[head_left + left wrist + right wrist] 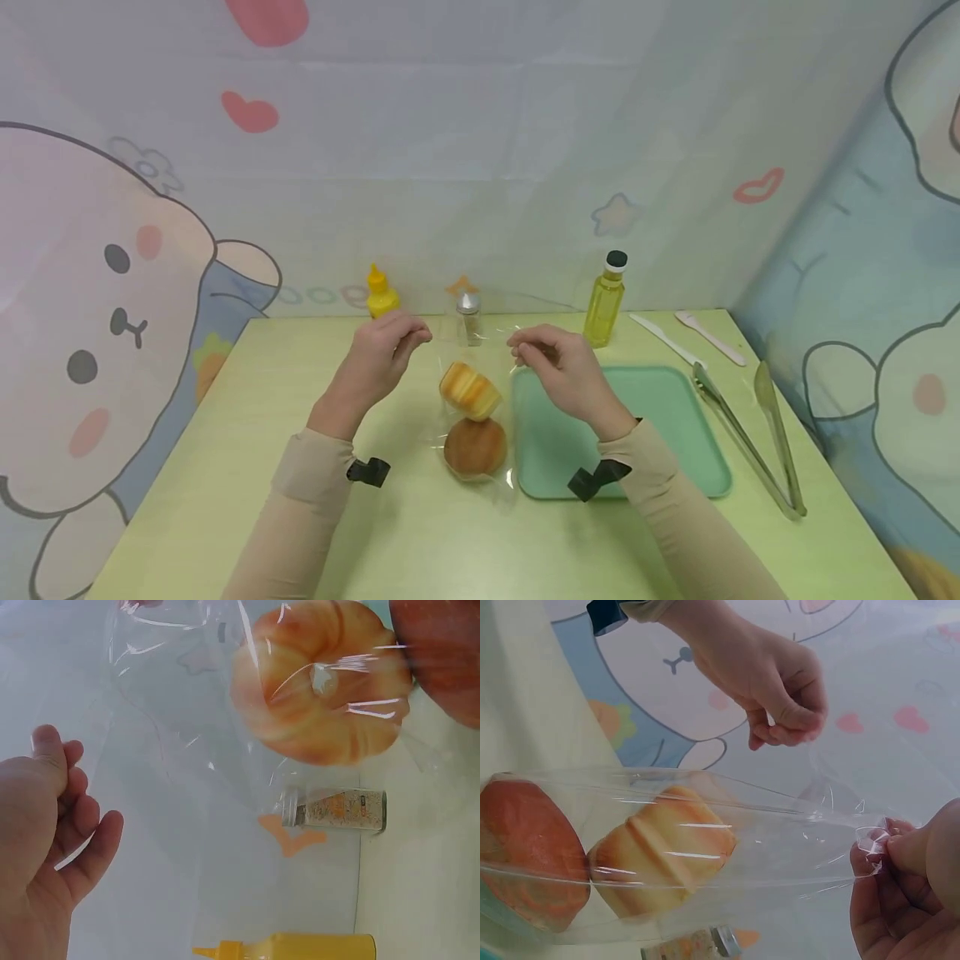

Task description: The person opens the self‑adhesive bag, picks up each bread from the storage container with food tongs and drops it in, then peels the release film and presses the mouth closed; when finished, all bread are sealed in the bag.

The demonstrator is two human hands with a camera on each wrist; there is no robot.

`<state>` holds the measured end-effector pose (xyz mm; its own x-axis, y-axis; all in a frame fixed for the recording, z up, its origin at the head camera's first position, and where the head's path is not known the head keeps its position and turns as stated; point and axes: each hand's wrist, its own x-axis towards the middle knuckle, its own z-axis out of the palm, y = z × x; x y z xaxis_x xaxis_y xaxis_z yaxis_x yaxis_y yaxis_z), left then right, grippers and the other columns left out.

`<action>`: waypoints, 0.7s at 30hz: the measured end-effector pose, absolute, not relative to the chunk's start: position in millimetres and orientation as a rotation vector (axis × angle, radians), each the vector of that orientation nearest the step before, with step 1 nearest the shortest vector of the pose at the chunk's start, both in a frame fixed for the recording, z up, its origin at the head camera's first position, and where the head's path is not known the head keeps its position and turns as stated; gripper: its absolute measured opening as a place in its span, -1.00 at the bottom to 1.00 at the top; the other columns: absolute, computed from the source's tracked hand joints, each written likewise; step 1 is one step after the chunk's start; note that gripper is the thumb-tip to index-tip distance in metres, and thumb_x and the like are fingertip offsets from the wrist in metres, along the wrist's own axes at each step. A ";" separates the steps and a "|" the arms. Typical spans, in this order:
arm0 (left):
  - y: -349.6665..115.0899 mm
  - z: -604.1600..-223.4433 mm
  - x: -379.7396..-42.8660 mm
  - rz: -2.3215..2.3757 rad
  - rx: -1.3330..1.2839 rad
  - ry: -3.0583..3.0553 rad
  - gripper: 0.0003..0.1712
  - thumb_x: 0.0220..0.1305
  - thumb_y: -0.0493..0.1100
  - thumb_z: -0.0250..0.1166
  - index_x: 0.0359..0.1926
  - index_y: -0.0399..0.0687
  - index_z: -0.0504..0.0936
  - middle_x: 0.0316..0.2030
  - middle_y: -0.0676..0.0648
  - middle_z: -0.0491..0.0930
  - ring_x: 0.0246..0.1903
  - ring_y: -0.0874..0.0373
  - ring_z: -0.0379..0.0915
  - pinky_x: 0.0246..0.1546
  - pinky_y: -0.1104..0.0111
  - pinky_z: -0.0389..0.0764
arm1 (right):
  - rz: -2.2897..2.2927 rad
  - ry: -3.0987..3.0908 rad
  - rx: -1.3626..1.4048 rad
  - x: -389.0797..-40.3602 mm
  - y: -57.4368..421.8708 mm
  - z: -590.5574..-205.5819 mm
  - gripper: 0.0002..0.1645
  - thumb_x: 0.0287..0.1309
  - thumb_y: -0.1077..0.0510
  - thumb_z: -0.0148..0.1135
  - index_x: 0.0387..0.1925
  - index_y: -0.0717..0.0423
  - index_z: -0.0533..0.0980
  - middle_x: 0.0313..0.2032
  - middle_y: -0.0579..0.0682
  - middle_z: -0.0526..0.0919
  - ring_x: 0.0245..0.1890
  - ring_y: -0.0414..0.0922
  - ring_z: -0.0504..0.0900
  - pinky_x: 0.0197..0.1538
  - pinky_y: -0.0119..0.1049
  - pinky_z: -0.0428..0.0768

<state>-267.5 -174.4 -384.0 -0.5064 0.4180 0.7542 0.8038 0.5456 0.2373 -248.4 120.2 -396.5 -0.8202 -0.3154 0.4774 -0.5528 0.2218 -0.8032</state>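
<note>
A clear plastic bag (780, 847) hangs upright between my two hands above the table. My right hand (562, 371) pinches its gathered upper edge between thumb and fingers. On the other side, my left hand (378, 362) has thumb and forefinger together at the bag's thin opposite edge, pinching the film. Inside lie two breads, one above the other: a golden ring-shaped bread (322, 682) with a hole through its middle, and below it a round brown bun (476, 450). The film shows glossy creases over both.
Behind the bag stand a yellow squeeze bottle (382, 300) and a seasoning shaker (468, 318). An oil bottle (604, 302) is farther right. A green tray (645, 492) lies beside the bag, with metal tongs (750, 454), a white knife (666, 337) and a pale fork (712, 338) beyond it.
</note>
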 end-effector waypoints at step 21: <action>-208.8 -380.5 -260.5 -1.443 -0.577 -2.089 -0.88 0.13 -0.47 0.54 -0.29 -0.29 0.86 -0.38 -0.27 0.80 -0.40 0.44 0.70 -0.28 0.57 0.65 | 1.662 -2.269 0.745 -252.8 131.9 -393.4 -0.80 0.49 0.37 0.17 -0.01 0.32 0.68 -0.17 0.17 0.76 -0.22 0.16 0.73 -0.12 -0.35 0.72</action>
<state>-260.5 -208.8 -380.5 -0.7676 0.0469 0.6393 0.6145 0.3374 0.7131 -252.8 131.9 -393.4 -0.8437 -0.2628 0.4680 -0.5255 0.2268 -0.8200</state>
